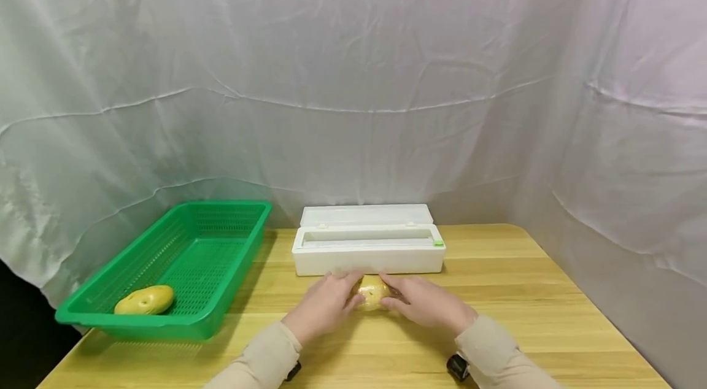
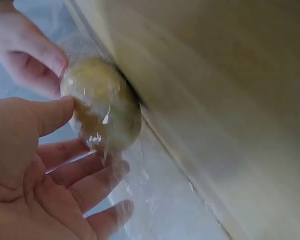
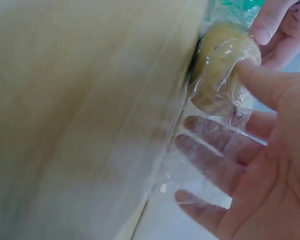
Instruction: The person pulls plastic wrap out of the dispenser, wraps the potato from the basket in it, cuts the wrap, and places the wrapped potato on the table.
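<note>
A yellow potato (image 1: pixel 372 292) in clear cling film (image 2: pixel 152 187) is on the wooden table, between both hands. My left hand (image 1: pixel 326 304) pinches its left end, the thumb on the near side and the fingers behind. From the other end my right hand (image 1: pixel 428 303) pinches it the same way. Loose film spreads out past the potato over the fingers of each hand, as both wrist views show. Just behind the hands stands a long white cling film dispenser (image 1: pixel 367 261) with its lid (image 1: pixel 367 215) tilted up at the back.
At the left of the table sits a green plastic basket (image 1: pixel 200 320) with perforated walls. A second potato (image 1: pixel 145 300) lies in its near left corner. A small green piece (image 1: pixel 438 243) shows at the dispenser's right end. Grey-white cloth (image 1: pixel 353 94) hangs behind the table and along its right side.
</note>
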